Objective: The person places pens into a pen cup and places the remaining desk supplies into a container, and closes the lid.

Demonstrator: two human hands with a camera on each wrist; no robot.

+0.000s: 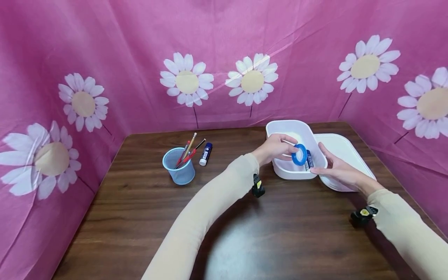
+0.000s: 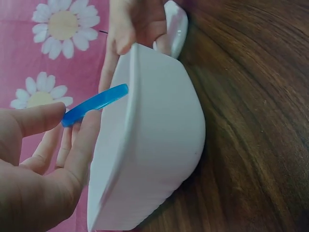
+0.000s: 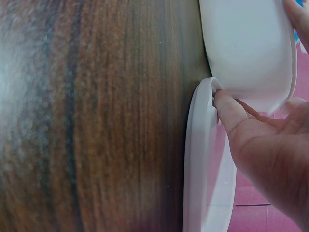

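My left hand pinches a blue tape roll between thumb and fingers, over the opening of a white plastic box. In the left wrist view the roll appears edge-on, overlapping the box rim. At the box's right end my right hand grips the wall, thumb up at the rim and fingers along the outside. Inside the box, beside the roll, lies a dark blue glue stick. Under the right hand is a white lid, partly behind the box.
A light blue mesh cup with a pencil and several red-and-dark pens stands on the left of the wooden table. Another blue and white glue stick lies right of it. Pink flowered cloth hangs around the table's back and sides.
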